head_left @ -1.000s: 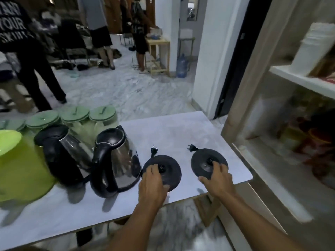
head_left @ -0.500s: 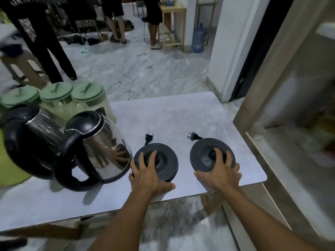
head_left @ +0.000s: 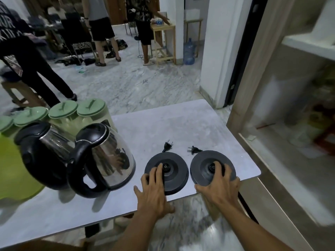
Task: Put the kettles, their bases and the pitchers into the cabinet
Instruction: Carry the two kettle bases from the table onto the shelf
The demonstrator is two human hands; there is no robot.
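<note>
Head view looks down on a pale grey, stone-patterned tabletop (head_left: 163, 127) with rounded corners. Two flat, round, matt black kettle bases lie side by side near its front edge, each with a small raised connector at the centre and a two-pin plug poking out behind. The left hand (head_left: 154, 192) lies on the left base (head_left: 172, 171), fingers spread over its near rim, thumb off the table edge. The right hand (head_left: 220, 185) clasps the right base (head_left: 204, 165), fingers curled across the top, thumb at the near rim.

Left of them stand two kettles of shiny steel with black plastic lids and loop handles: the near kettle (head_left: 107, 158) mirrors the hands, and the far kettle (head_left: 43, 153) is partly hidden behind it. Behind stand translucent pitchers (head_left: 90, 113) with round pale green lids; a lime-green shape is cut off at the left edge. The open cabinet (head_left: 290, 124) on the right is blurred, its contents unreadable. No labels can be read.
</note>
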